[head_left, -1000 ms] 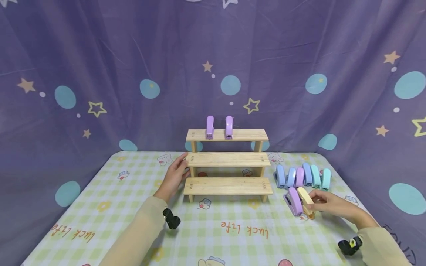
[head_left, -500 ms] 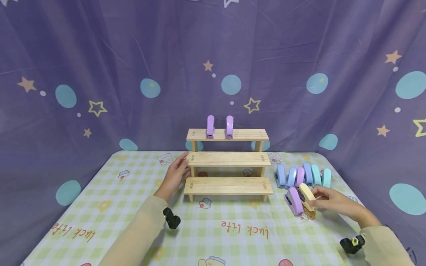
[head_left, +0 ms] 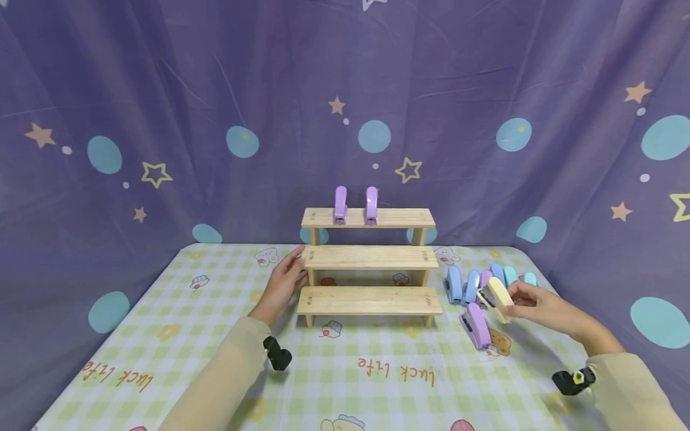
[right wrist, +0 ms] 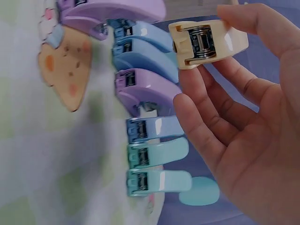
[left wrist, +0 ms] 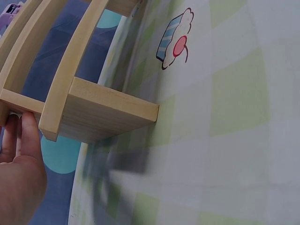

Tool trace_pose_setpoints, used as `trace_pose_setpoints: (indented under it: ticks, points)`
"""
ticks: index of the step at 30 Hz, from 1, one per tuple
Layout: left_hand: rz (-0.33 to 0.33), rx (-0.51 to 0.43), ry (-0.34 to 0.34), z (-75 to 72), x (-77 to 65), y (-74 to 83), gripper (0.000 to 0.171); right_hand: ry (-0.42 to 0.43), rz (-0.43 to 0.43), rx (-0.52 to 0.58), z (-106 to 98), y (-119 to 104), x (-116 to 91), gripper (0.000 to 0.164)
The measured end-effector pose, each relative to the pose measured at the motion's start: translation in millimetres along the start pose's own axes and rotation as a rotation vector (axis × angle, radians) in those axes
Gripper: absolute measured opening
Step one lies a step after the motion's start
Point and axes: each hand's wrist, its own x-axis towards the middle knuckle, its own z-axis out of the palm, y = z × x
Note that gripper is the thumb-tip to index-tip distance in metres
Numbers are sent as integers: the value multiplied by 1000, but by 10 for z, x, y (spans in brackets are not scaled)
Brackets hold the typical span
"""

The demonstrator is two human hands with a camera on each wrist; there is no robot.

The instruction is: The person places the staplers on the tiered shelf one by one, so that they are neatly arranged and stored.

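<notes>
Desk (head_left: 205,323): far edge runs behind the wooden stand (head_left: 369,258) at mid-frame, against the purple curtain (head_left: 302,72); right edge slants down past the stapler row (head_left: 454,284).
Room: checked cloth (head_left: 302,398) stretches across the lower centre, and a strip of it parts the stand from the loose lilac stapler (head_left: 477,326) at right.
Cream stapler (head_left: 500,293): right of centre, above the desk, tilted, overlapping the row in the head view; smooth rounded shell, dark metal inside.
Right hand (head_left: 544,308): grip pinches the cream stapler between thumb and fingers.
Left hand (head_left: 280,287): grip not closed; extended fingers touch the middle board (head_left: 388,257) at its left end.
Wooden stand: three tiers of flat, pale, grained planks; two purple staplers (head_left: 341,203) on top.
Stapler row: six, glossy, blue, purple and teal.
Since half a second ago: cream stapler is higher, uncovering more of the printed cookie (head_left: 501,342); left hand unchanged.
</notes>
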Motion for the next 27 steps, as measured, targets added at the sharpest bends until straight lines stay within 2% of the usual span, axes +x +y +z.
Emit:
trace_pose_setpoints:
  ticks: [12,27]
  points:
    - [0,9,-7,2,-12,6,49,44,-57,9,-45,-291,178,20]
    - [0,7,-8,-7,-3,0,49,115,-102,-18,-38,-750,683,28]
